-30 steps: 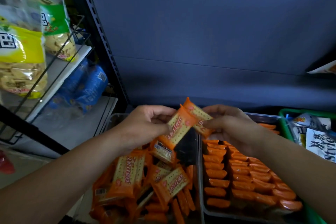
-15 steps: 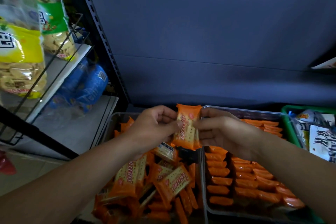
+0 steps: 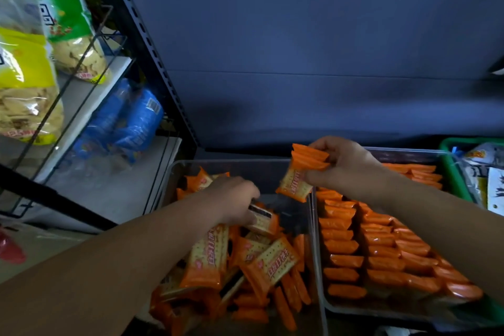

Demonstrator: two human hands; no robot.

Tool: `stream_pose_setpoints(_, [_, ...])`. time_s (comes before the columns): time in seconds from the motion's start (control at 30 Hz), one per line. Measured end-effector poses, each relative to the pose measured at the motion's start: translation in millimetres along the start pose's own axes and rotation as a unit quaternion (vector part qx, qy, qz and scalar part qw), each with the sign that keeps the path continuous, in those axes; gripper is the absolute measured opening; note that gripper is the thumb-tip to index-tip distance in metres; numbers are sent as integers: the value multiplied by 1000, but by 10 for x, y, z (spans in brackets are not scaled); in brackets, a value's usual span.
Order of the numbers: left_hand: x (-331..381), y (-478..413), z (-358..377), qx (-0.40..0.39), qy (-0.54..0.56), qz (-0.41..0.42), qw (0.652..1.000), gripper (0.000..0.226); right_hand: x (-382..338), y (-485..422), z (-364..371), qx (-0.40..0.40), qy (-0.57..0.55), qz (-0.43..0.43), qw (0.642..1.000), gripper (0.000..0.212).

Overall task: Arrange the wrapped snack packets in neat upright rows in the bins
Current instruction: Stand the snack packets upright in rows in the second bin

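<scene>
Hands are apart, each busy with its own thing. The right hand (image 3: 346, 169) pinches a small stack of orange cracker packets (image 3: 300, 174) and holds it in the air, over the border between the two bins. The left hand (image 3: 234, 199) is lower and reaches into the left bin (image 3: 218, 163), its fingers bent down onto a packet with a barcode (image 3: 263, 219). Whether it already grips this packet I cannot tell, because the fingertips are under the hand.

In my judgement the task is about half done. The right bin (image 3: 409, 154), below and beside the right hand, is almost full of upright rows (image 3: 381, 251), standing on edge and close together. A small gap seems to be left at its far corner, just under the right hand, where the held stack could go. The left bin is not arranged at all: the loose packets (image 3: 261, 262) below the left hand lie flat, tilted and crossed over each other in a heap.

Some parts are hard to make out. Both forearms cover part of the bins, the near ends of both bins are cut off by the frame, and the number of packets in the stack is not clear. The green basket (image 3: 454, 174) beyond the right hand shows only partly.
</scene>
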State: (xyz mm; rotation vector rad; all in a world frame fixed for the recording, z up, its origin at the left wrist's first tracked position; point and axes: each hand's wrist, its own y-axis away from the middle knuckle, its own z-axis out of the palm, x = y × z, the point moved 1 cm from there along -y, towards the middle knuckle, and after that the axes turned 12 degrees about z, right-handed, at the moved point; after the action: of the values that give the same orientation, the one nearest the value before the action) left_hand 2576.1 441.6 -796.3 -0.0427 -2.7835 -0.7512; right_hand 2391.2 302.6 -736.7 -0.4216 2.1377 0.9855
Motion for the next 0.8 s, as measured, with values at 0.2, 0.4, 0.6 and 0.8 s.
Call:
stream_pose_setpoints(0.2, [-130,172,-129,153,131,-43,979,16,-22,-133,203,-20,71,-80,994,29])
stream_pose_setpoints(0.4, [-182,476,-103,210,170,-106,957,22,195,-436,399,84,276,-70,955,47])
stream_pose_setpoints(0.6, [-197,475,-113,202,360,-152,898,25,187,-515,551,127,384,-60,913,56])
stream_pose_setpoints(0.8, [-191,447,-130,189,454,-117,863,40,199,-563,650,174,363,-69,913,63])
